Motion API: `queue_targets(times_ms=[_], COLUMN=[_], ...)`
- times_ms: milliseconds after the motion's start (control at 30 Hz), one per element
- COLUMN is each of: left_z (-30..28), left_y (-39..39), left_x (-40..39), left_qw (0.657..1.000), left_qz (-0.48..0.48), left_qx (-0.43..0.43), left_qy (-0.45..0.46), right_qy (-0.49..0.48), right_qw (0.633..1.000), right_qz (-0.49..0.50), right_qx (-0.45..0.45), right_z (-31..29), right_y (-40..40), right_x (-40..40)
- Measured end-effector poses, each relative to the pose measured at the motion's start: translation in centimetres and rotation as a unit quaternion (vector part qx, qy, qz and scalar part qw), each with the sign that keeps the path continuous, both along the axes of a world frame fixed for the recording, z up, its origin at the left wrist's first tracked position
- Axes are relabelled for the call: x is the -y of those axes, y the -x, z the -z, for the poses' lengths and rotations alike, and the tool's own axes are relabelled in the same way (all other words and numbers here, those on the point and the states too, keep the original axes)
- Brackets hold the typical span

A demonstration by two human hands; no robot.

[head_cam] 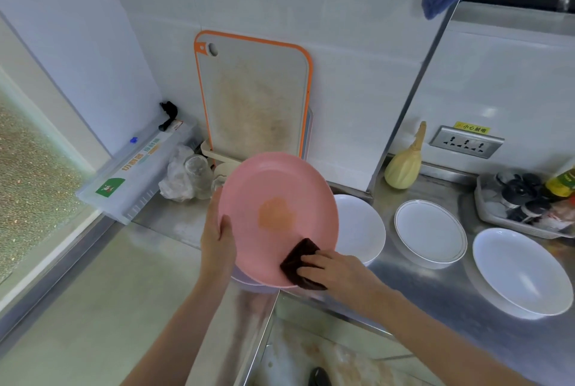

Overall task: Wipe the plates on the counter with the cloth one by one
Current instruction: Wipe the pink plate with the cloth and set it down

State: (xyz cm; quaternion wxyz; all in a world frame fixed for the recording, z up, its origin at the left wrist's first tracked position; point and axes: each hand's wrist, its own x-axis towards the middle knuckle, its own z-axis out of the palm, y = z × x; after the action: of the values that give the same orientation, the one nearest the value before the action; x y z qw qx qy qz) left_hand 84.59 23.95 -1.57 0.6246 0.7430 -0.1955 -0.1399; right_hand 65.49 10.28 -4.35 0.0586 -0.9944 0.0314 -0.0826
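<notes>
i see the steel counter, shiny and scuffed, running along the white tiled wall. a grey cutting board with an orange rim leans upright on that wall, long axis vertical, hang-hole at the top. the pink plate is lifted above the counter's left end, round, smooth plastic look, tilted so its face points up toward me, with an orange smear in the centre. white dishes sit to its right: a deep bowl nearest the edge, a flat plate with a thin rim line, and another white plate partly behind the pink one. my left hand grips the pink plate's left rim, thumb over the front. my right hand presses the dark brown cloth against the plate's lower right edge, fingers flat on it.
</notes>
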Motion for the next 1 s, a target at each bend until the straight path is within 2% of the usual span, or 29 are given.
queue_targets(times_ms=[33, 67, 100, 133, 167, 200, 233, 300, 367, 433, 567, 633, 733, 867, 933, 1000], left_z=[0.2, 0.3, 0.2, 0.2, 0.0, 0.0, -0.1, 0.1, 0.1, 0.1, 0.2, 0.2, -0.4, -1.6, -1.9, -2.1], left_y=[-0.4, -0.6, -0.6, -0.4, 0.0, 0.6, 1.3, 2.5, 3.0, 3.2, 2.9, 2.7, 2.1, 1.6, 1.9, 2.2], left_x=[-0.1, -0.1, -0.2, -0.1, -0.1, 0.1, 0.3, 0.7, 1.1, 1.1, 0.6, 0.2, -0.2, 0.0, 0.5, 1.2], left_qw=[1.000, 1.000, 1.000, 1.000, 1.000, 1.000, 1.000, 1.000, 0.999, 0.999, 0.997, 0.997, 0.996, 0.993, 0.993, 0.993], left_qz=[0.012, 0.018, 0.017, 0.010, 0.005, 0.002, 0.006, 0.005, -0.003, 0.007, 0.014, 0.031, 0.051, 0.054, 0.057, 0.063], left_qx=[0.008, 0.011, 0.010, 0.005, -0.002, -0.011, -0.016, -0.021, -0.029, -0.028, -0.049, -0.048, -0.039, -0.039, -0.044, -0.044], left_qy=[-0.008, -0.013, -0.014, -0.014, -0.011, -0.009, -0.005, 0.009, 0.023, 0.025, 0.050, 0.053, 0.058, 0.095, 0.095, 0.091], right_qy=[-0.028, -0.078, -0.150, -0.238, -0.286, -0.290, -0.284, -0.301, -0.339, -0.372, -0.249, -0.208, -0.208, -0.276, -0.308, -0.355], right_qw=[0.999, 0.994, 0.973, 0.927, 0.875, 0.839, 0.824, 0.843, 0.883, 0.899, 0.951, 0.961, 0.942, 0.870, 0.843, 0.831], right_qz=[0.021, 0.079, 0.165, 0.263, 0.337, 0.376, 0.385, 0.342, 0.259, 0.187, 0.168, 0.174, 0.253, 0.390, 0.402, 0.368], right_qx=[0.004, 0.026, 0.066, 0.123, 0.196, 0.266, 0.305, 0.287, 0.196, 0.139, 0.076, 0.057, 0.071, 0.121, 0.182, 0.220], right_z=[-0.5, -1.0, -1.5, -2.0, -2.2, -2.5, -2.4, -1.6, -0.6, 0.6, 1.8, 1.7, 1.0, -0.6, -1.5, -2.4], right_y=[0.3, 0.6, 0.8, 0.6, 0.1, -0.7, -1.7, -4.0, -5.4, -5.9, -6.1, -6.4, -6.8, -6.6, -6.7, -6.9], right_x=[0.3, 0.2, 0.0, -0.4, -1.0, -1.9, -2.7, -4.4, -6.1, -7.2, -6.6, -5.1, -2.0, -0.7, -1.6, -3.4])
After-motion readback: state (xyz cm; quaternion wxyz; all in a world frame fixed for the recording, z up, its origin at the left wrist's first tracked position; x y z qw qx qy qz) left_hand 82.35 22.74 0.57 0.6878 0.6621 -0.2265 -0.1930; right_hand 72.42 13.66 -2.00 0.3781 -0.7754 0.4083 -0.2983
